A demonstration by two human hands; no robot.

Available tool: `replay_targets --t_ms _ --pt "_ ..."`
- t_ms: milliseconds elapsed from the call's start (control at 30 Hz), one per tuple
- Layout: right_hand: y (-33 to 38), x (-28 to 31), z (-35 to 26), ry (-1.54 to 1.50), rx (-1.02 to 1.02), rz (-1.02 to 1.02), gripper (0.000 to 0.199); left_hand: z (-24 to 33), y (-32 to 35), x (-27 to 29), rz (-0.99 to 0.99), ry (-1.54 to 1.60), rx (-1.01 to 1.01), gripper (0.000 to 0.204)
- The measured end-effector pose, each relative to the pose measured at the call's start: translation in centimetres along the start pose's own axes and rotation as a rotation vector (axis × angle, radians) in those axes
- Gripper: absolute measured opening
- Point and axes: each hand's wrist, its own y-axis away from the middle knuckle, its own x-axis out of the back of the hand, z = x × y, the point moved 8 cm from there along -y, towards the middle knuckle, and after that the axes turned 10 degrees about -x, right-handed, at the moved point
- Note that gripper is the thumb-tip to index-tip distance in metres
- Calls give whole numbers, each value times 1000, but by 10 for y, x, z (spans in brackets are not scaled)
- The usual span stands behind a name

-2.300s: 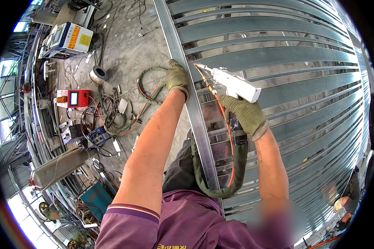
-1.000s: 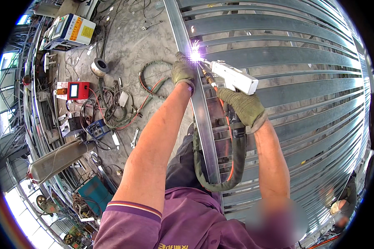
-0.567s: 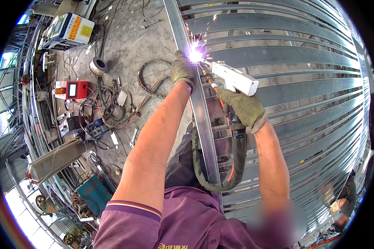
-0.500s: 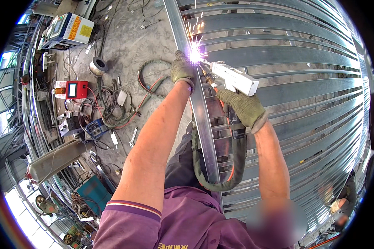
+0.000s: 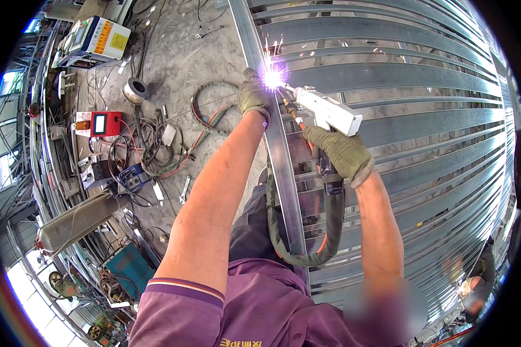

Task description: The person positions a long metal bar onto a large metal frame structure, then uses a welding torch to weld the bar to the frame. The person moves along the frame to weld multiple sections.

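Note:
My gloved right hand point(image 5: 341, 151) grips the handle of a white welding gun point(image 5: 330, 111). Its nozzle points up and left at a bright violet weld arc point(image 5: 273, 77) with sparks rising from it. The arc burns where a long metal rail point(image 5: 279, 156) meets the cross slats point(image 5: 388, 75); its glare hides the joint. Close beside the glare, my gloved left hand point(image 5: 253, 98) is wrapped round the rail from its left side. A thick dark sheathed cable point(image 5: 336, 220) drops from the gun handle and loops back across the rail.
On the floor at left are a red box with a screen point(image 5: 100, 124), a wire spool point(image 5: 135, 91), tangled cables point(image 5: 156, 144) and a wrench point(image 5: 185, 189). A white-and-blue machine point(image 5: 92, 43) stands at the far left. Another person point(image 5: 477, 283) is at the lower right.
The welding gun and my right hand have shifted very slightly right and down. The spark spray is smaller, with a few sparks flying farther right. My left hand stays on the rail.

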Motion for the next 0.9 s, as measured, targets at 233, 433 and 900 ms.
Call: replay_targets --t_ms 233,433,900 --pt "-2 -4 3 1 41 -26 32 -21 -11 -5 -16 79 105 67" --pt "-2 -3 4 10 35 -24 35 5 1 11 -28 -65 -24 66" --pt "5 -3 7 -15 -25 -28 36 -19 -14 -9 -78 88 88 61"
